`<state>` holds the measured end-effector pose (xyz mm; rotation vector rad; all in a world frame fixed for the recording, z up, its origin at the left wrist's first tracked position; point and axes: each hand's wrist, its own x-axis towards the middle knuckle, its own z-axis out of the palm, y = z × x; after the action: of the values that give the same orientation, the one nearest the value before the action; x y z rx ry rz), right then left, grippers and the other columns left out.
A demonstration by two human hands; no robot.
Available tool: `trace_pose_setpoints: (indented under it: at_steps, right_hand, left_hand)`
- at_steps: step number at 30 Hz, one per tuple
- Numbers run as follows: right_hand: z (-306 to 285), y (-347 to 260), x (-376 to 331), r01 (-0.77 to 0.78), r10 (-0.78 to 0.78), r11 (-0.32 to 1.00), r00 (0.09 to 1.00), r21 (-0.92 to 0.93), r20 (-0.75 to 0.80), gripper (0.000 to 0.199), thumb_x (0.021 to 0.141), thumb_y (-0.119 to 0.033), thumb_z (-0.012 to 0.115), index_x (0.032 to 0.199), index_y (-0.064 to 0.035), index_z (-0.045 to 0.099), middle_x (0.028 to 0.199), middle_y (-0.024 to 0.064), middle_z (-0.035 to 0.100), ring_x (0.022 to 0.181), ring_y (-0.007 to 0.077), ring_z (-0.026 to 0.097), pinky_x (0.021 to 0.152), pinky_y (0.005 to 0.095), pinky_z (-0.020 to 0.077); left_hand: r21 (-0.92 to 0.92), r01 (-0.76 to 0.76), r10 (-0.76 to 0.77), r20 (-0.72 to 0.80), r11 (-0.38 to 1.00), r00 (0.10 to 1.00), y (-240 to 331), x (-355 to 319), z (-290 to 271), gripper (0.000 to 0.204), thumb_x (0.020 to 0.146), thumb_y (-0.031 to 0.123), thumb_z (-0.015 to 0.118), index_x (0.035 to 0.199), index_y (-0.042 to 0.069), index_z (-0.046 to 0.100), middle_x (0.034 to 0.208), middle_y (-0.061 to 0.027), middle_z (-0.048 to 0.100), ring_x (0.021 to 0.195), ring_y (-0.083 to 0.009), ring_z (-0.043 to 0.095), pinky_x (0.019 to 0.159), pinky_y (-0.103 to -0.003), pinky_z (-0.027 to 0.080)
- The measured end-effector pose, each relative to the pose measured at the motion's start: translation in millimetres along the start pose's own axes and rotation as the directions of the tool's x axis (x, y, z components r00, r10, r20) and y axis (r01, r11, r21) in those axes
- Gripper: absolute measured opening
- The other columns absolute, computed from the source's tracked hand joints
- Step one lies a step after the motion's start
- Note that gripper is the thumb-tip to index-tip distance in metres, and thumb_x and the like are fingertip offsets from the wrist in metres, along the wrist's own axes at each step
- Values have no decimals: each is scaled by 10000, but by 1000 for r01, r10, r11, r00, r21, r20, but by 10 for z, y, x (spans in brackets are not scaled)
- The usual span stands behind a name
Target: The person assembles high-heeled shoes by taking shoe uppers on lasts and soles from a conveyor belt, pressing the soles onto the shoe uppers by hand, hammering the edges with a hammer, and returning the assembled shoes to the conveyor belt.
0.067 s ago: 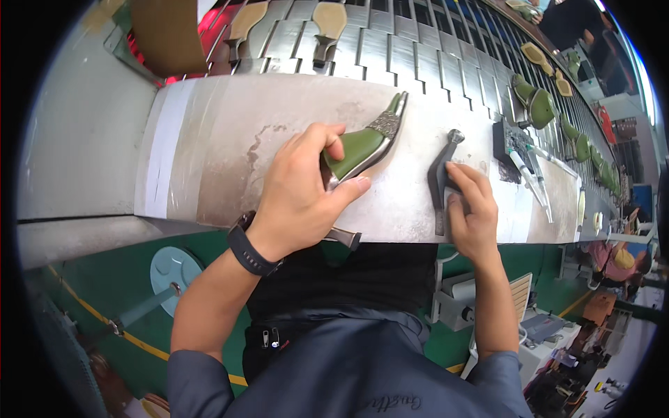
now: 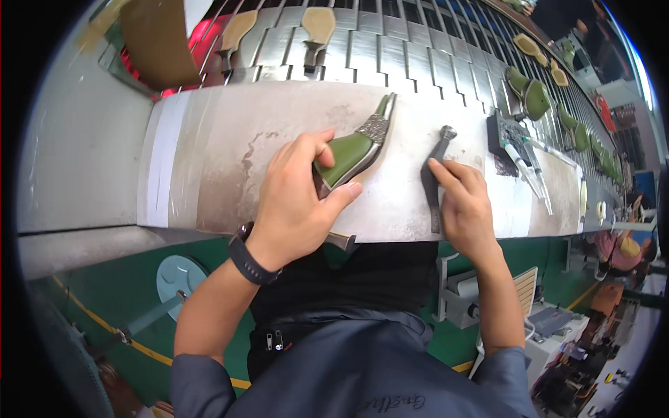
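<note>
A green pointed-toe shoe with a rough silvery band near its toe is gripped in my left hand, toe pointing away over the pale worktop. Thumb and fingers close around its back part and hide much of it. A slim, heel-like piece pokes out below that hand at the table edge; how it joins the shoe is hidden. To the right lies a hammer with a dark handle and a small round metal head. My right hand has its index finger across the handle and the thumb at the near side.
A dark block with several syringes stands right of the hammer. Beyond the worktop runs a slatted metal conveyor carrying tan soles and green shoes. A brown curved panel with red glow is at far left.
My right hand's fingers have shifted left onto the hammer's handle. The left hand keeps hold of the shoe. The whole view has shifted slightly.
</note>
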<state>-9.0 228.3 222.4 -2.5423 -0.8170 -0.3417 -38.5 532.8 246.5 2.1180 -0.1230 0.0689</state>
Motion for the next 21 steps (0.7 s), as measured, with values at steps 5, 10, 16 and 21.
trace_pose_setpoints:
  at_steps: [5,10,16,21]
  right_hand:
    - [-38,-126,65,-28,38,990,996,-140,75,637,769,92,622,1389,-49,666,1162,196,678,1080,383,644,943,479,522]
    - [-93,-185,187,-278,276,876,959,395,63,392,834,-20,760,1224,-13,721,1054,195,717,963,323,724,829,374,578]
    - [-172,-214,344,-67,312,419,947,906,-74,305,937,-105,813,1211,9,744,1066,90,785,949,165,736,885,294,568]
    - [-335,-236,673,-147,400,198,915,969,57,244,983,-96,756,1185,38,733,1023,85,791,883,74,695,781,218,551]
  left_hand:
    - [68,-122,124,-22,990,992,-2,-55,117,539,885,101,811,1311,-19,504,1489,-289,566,1271,-297,628,1053,-396,499]
    - [305,-310,299,86,900,950,228,216,170,825,919,119,769,1615,-26,351,1505,-301,548,1341,-427,586,1146,-456,445]
    - [266,-345,304,184,900,935,251,315,204,850,873,115,792,1621,24,398,1480,-251,592,1298,-419,609,1094,-504,451]
    - [256,-336,291,199,907,936,230,321,181,872,843,97,807,1612,6,408,1495,-256,583,1306,-431,607,1073,-502,463]
